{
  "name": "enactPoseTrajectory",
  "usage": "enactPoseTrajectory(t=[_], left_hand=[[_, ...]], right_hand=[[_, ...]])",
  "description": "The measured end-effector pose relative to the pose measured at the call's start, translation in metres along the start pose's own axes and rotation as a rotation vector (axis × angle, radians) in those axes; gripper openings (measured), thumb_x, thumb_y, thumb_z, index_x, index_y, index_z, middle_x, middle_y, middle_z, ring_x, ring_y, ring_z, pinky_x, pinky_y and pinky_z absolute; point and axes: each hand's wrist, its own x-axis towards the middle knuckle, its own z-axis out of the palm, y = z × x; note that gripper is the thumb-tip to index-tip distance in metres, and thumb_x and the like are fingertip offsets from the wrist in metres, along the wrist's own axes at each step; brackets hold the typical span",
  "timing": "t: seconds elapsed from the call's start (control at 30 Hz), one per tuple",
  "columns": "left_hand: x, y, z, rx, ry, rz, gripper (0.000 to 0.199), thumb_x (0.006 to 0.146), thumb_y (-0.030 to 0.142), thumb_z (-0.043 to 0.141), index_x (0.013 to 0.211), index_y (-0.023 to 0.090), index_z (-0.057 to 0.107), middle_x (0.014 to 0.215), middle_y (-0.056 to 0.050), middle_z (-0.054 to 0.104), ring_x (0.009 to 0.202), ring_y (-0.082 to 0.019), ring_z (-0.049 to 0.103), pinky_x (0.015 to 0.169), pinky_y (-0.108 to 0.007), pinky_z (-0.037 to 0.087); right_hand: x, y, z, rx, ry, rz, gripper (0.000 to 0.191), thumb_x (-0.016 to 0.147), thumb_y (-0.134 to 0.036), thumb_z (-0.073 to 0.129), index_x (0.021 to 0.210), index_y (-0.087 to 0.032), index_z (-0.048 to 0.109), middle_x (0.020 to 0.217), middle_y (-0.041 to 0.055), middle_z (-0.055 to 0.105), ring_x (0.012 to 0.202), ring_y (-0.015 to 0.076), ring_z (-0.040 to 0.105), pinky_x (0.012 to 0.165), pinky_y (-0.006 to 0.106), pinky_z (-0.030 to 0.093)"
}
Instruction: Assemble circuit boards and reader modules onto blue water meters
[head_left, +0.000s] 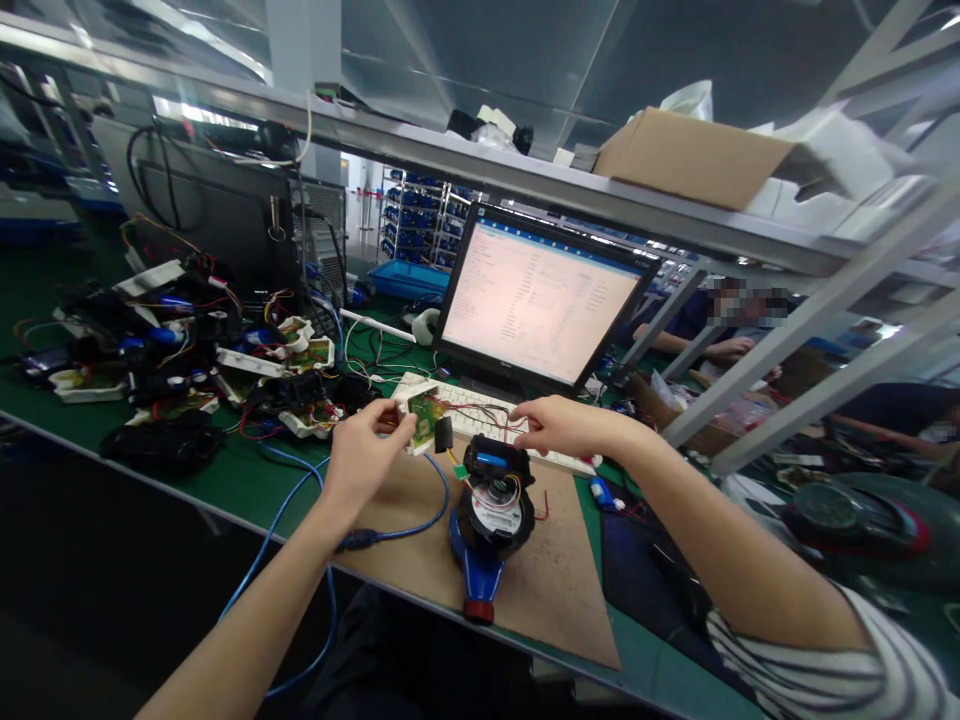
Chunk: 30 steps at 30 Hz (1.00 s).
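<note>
My left hand (365,450) grips a circuit board (424,420) in a white frame by its left edge, thumb and fingers pinched on it. Thin reddish wires (480,406) run from this board to my right hand (551,425), whose fingers are closed around them. Just under my right hand stands a blue water meter (480,572) with a red end cap. On top of the meter, an open black housing (497,460) carries a blue cylindrical battery (491,459). Coloured wires and a small green connector (460,471) hang between board and meter.
Brown board (562,590) lies under the meter. A white keyboard (465,425) and lit monitor (536,300) stand behind. Piled meter parts (172,350) fill the left bench. A blue cable (292,510) loops over the front edge. People sit beyond the posts at right.
</note>
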Motion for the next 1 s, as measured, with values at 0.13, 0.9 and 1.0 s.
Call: enactPoseTrajectory(t=[0.13, 0.9, 1.0], left_hand=[[-0.003, 0.016, 0.0, 0.027, -0.026, 0.057, 0.02, 0.071, 0.034, 0.06, 0.077, 0.016, 0.063, 0.067, -0.001, 0.065, 0.062, -0.015, 0.062, 0.059, -0.023, 0.048], [-0.008, 0.055, -0.011, 0.604, 0.076, 0.309, 0.017, 0.072, 0.038, 0.057, 0.071, 0.022, 0.064, 0.061, -0.001, 0.062, 0.061, -0.018, 0.057, 0.056, -0.027, 0.036], [-0.008, 0.054, -0.011, 0.632, 0.079, 0.33, 0.019, 0.074, 0.038, 0.055, 0.074, 0.022, 0.064, 0.064, -0.001, 0.062, 0.064, -0.019, 0.058, 0.058, -0.027, 0.036]], right_hand=[[0.0, -0.001, -0.006, 0.344, 0.253, -0.071, 0.021, 0.066, -0.018, 0.053, 0.087, -0.019, 0.056, 0.057, -0.0021, 0.05, 0.047, 0.0104, 0.042, 0.043, 0.024, 0.029], [0.013, 0.016, 0.05, 0.663, 0.323, 0.011, 0.024, 0.071, -0.031, 0.059, 0.088, -0.016, 0.051, 0.06, -0.0025, 0.052, 0.051, 0.0125, 0.055, 0.04, 0.024, 0.047], [0.01, 0.022, 0.043, 0.793, 0.32, 0.014, 0.044, 0.064, -0.029, 0.067, 0.102, -0.017, 0.049, 0.084, 0.0036, 0.057, 0.066, 0.0148, 0.061, 0.055, 0.03, 0.054]])
